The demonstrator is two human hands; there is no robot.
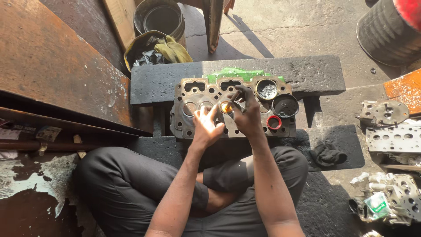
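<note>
resting on two dark blocks point(307, 72), one cylinder head point(193, 120). left hand point(206, 127) lies flat and open on it; right hand point(246, 112) pinches one stick point(235, 95) over one orange valve point(226, 107). two tins point(285, 105), one red ring point(274, 122).

A small green-and-white packet point(376, 205) lies among metal parts point(394, 197) on the ground at lower right.
</note>
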